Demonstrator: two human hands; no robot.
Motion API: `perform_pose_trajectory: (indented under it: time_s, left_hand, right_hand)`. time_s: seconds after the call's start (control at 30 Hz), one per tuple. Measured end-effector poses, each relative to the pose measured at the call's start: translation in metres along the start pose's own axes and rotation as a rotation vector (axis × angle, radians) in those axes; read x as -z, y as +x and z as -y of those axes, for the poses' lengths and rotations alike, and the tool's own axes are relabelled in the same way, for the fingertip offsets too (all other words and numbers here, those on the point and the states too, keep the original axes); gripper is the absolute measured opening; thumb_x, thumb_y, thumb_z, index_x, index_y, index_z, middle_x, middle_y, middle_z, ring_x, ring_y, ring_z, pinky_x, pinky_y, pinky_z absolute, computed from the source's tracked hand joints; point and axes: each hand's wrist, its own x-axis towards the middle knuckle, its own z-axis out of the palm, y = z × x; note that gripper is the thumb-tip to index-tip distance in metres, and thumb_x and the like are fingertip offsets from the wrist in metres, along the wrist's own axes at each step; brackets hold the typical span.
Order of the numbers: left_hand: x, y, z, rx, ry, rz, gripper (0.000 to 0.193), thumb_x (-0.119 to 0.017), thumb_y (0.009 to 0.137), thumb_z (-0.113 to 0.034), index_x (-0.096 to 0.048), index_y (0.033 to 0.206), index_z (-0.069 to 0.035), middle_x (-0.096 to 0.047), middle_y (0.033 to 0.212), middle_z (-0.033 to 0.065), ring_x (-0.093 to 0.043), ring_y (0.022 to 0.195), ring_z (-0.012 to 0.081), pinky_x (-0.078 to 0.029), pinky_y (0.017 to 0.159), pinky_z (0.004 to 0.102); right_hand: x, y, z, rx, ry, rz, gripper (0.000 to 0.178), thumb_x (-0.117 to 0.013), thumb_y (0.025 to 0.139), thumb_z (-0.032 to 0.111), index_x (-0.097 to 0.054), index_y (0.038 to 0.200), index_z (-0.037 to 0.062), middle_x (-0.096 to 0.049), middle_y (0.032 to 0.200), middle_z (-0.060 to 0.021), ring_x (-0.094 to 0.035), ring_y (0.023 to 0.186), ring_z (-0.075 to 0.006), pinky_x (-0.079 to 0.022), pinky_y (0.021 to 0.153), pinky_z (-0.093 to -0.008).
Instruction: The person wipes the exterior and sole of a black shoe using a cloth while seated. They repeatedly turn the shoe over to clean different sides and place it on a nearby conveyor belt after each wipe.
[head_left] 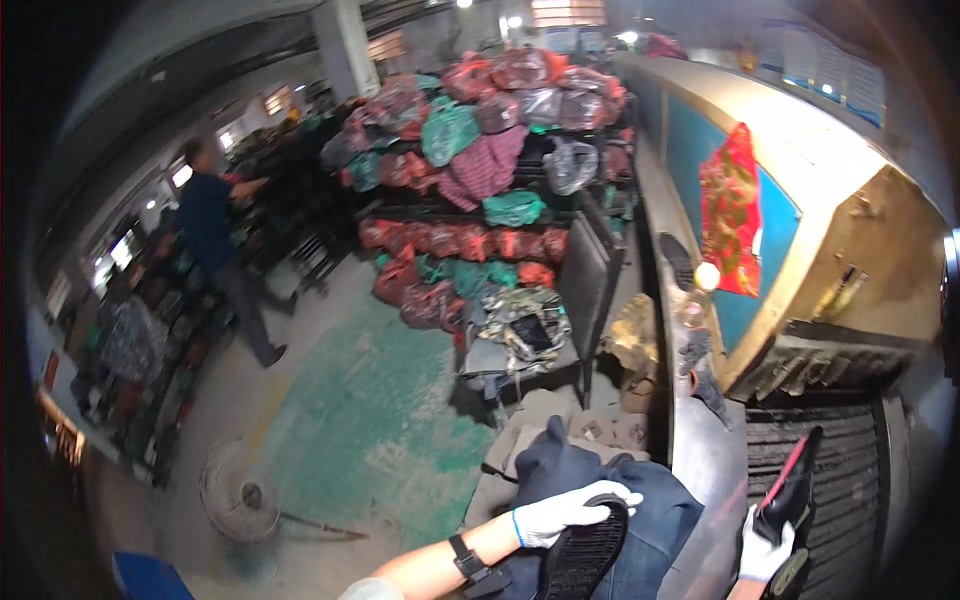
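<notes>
My left hand [575, 513], in a white knit glove with a blue cuff edge, grips a black shoe sole [585, 556] near its upper end, fingers wrapped over the rim. The sole's ribbed face is turned up, over my lap in dark blue cloth [668, 510]. At the right, my gloved right hand [764, 550] is closed on the lower end of a black shoe [795, 492] with a pink-red strip along one edge. That shoe is tilted over a dark slatted conveyor [815, 455]. Some of the right fingers are hidden behind it.
A metal ledge [708, 440] runs beside the conveyor, below a wooden-framed machine housing [840, 260] with a red cloth [732, 215]. Ahead stand a chair with clothing [525, 325] and racks of bagged goods [470, 140]. A floor fan [240, 495] and another person [225, 235] are at the left.
</notes>
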Motion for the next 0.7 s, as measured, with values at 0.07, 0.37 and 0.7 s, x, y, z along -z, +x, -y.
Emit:
perform_pose_trajectory:
  time_s: [0.07,0.37,0.7]
  left_hand:
    - [0.005,0.002,0.001,-0.087,0.189,0.047,0.062,-0.073,0.109,-0.03,-0.049,0.159,-0.004,-0.047,0.173,0.0159,-0.044,0.159,0.0248,-0.031,0.134,0.0424]
    - [0.001,-0.001,0.008,-0.192,0.179,0.074,0.055,-0.068,0.112,-0.04,-0.053,0.152,-0.006,-0.065,0.15,0.0173,-0.062,0.14,0.0305,-0.044,0.124,0.0476]
    - [-0.039,0.009,-0.077,-0.376,0.29,0.082,0.072,-0.066,0.111,-0.047,-0.045,0.164,-0.002,-0.063,0.152,0.0184,-0.061,0.143,0.0311,-0.046,0.124,0.0467]
  right_hand:
    - [-0.033,-0.055,-0.035,-0.016,-0.032,0.251,0.073,-0.079,0.095,0.038,-0.054,0.152,-0.0008,-0.068,0.146,-0.0202,-0.067,0.131,-0.0404,-0.051,0.114,-0.0626]
    - [-0.153,-0.168,-0.127,-0.227,-0.154,0.557,0.108,-0.082,0.085,0.048,-0.036,0.167,-0.0055,-0.055,0.159,-0.0294,-0.06,0.139,-0.0483,-0.045,0.12,-0.0684]
    - [-0.143,-0.257,-0.129,0.282,-1.228,0.592,0.134,-0.101,0.068,0.035,-0.027,0.174,-0.0033,-0.051,0.167,-0.0229,-0.052,0.153,-0.0341,-0.042,0.128,-0.0478]
